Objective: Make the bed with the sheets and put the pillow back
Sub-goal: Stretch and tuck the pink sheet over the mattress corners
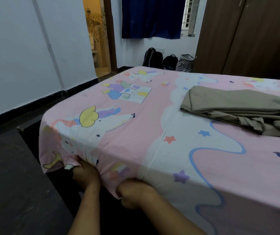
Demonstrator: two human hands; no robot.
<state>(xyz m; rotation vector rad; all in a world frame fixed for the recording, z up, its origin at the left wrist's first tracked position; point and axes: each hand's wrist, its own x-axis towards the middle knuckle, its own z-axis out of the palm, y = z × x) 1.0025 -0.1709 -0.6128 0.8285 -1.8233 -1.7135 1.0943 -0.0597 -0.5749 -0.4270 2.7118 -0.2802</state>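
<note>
Head view, looking down at the near corner of the bed (195,223). Pink cartoon-print sheet (152,126) is lying spread over the whole mattress top, its edge hanging down the near side and draping loose at the left corner. Left hand (86,173) is gripping a bunch of the hanging edge just under the corner, fingers curled up into the fabric and partly hidden by it. Right hand (134,194) is sitting just beside it, closer to the viewer, fist closed round the hem. Fabric is gathering into folds between the two hands; the top surface is lying mostly smooth with faint creases. Tan cloth (237,109) is lying crumpled on top of the sheet toward the right, well apart from both hands. Dark floor (8,175) is showing left of the bed. Two dark backpacks (152,56) and a zigzag bag (185,62) are standing against the far wall, under a blue curtain (151,16). Brown wardrobe (246,34) is standing at the right; a lit doorway (97,36) is opening at the left.
</note>
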